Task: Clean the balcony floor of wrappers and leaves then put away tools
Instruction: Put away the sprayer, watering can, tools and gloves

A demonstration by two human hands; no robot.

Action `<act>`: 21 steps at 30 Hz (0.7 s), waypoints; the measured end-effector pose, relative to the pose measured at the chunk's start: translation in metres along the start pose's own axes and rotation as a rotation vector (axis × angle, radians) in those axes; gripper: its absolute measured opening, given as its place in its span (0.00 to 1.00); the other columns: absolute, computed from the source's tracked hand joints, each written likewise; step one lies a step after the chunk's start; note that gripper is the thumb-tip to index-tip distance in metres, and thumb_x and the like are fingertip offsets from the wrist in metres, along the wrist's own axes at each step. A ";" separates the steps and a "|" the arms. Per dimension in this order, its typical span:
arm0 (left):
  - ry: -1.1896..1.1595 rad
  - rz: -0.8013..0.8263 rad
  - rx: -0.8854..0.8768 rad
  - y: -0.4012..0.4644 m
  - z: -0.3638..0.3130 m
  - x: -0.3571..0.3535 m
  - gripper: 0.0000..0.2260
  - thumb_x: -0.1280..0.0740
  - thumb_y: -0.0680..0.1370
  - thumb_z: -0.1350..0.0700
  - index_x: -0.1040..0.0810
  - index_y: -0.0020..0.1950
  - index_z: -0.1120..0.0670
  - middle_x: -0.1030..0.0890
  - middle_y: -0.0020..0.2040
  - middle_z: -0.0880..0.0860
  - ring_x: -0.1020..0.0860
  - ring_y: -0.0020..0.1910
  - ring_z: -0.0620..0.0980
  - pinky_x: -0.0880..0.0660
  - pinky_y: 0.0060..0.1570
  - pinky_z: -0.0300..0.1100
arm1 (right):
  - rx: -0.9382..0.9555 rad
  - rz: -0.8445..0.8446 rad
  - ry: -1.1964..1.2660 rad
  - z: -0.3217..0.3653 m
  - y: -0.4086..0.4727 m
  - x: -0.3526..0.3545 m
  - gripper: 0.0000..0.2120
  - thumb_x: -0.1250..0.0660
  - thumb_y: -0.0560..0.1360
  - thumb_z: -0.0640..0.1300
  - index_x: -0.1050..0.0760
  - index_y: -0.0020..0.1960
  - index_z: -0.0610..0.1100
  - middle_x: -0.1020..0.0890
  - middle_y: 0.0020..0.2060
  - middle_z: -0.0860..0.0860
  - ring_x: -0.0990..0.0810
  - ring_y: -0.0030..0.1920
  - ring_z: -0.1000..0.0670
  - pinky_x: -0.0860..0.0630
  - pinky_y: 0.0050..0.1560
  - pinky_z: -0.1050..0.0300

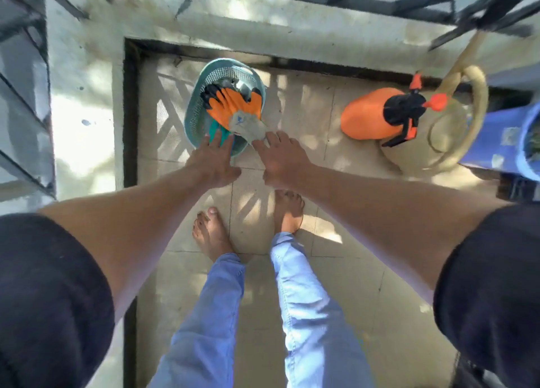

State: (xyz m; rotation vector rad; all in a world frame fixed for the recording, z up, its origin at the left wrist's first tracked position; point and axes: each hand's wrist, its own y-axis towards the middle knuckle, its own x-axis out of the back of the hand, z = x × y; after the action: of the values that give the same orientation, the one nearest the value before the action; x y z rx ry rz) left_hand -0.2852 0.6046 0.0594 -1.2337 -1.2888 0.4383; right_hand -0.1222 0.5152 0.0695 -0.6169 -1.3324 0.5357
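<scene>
A teal mesh basket point(195, 116) stands on the tiled balcony floor in the corner by the parapet. A pair of orange work gloves point(233, 104) with black fingertips and grey cuffs lies across its top, the cuffs hanging over the near rim. My left hand point(214, 159) reaches down with straight fingers at the basket's near rim. My right hand point(282, 157) is stretched out beside it, fingertips at the grey glove cuff. Neither hand grips anything. Other items inside the basket are mostly hidden under the gloves.
An orange pressure sprayer point(371, 114) with a black and red pump top lies on its side to the right, beside a coiled beige hose point(479, 101). A blue container point(502, 136) sits at the right edge. Dark metal railings top the parapet wall point(233, 16). My bare feet stand on the tiles.
</scene>
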 end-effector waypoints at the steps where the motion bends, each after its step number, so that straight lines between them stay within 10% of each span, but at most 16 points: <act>1: 0.021 -0.091 0.020 -0.014 -0.008 -0.014 0.36 0.33 0.77 0.41 0.39 0.78 0.59 0.37 0.77 0.63 0.37 0.75 0.64 0.33 0.72 0.58 | -0.035 -0.004 0.038 0.001 -0.019 0.003 0.35 0.32 0.72 0.44 0.39 0.77 0.46 0.32 0.71 0.40 0.33 0.70 0.37 0.30 0.64 0.44; 6: 0.201 -0.029 -0.106 -0.083 -0.035 -0.028 0.34 0.35 0.79 0.45 0.41 0.81 0.54 0.38 0.80 0.57 0.38 0.78 0.59 0.33 0.72 0.53 | -0.247 0.040 0.399 0.010 -0.117 0.007 0.32 0.48 0.71 0.62 0.33 0.69 0.45 0.28 0.60 0.45 0.28 0.62 0.42 0.32 0.56 0.51; 10: 0.275 0.010 -0.169 -0.119 -0.073 -0.038 0.32 0.38 0.80 0.44 0.42 0.82 0.51 0.33 0.78 0.54 0.34 0.75 0.57 0.31 0.70 0.51 | -0.442 -0.083 0.618 0.022 -0.182 -0.023 0.20 0.37 0.76 0.46 0.29 0.67 0.45 0.23 0.58 0.43 0.24 0.62 0.39 0.26 0.58 0.49; 21: 0.345 0.272 -0.306 -0.162 -0.172 -0.163 0.19 0.34 0.82 0.55 0.26 0.73 0.56 0.26 0.74 0.57 0.28 0.72 0.57 0.33 0.68 0.42 | -0.665 0.122 1.101 0.030 -0.321 -0.191 0.15 0.38 0.77 0.51 0.23 0.59 0.45 0.19 0.60 0.43 0.21 0.62 0.42 0.26 0.62 0.55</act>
State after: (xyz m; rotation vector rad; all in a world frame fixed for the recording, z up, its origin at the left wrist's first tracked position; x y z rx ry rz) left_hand -0.2435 0.3372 0.1547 -1.6725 -0.9163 0.2089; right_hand -0.1804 0.1551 0.1556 -1.2988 -0.3776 -0.2065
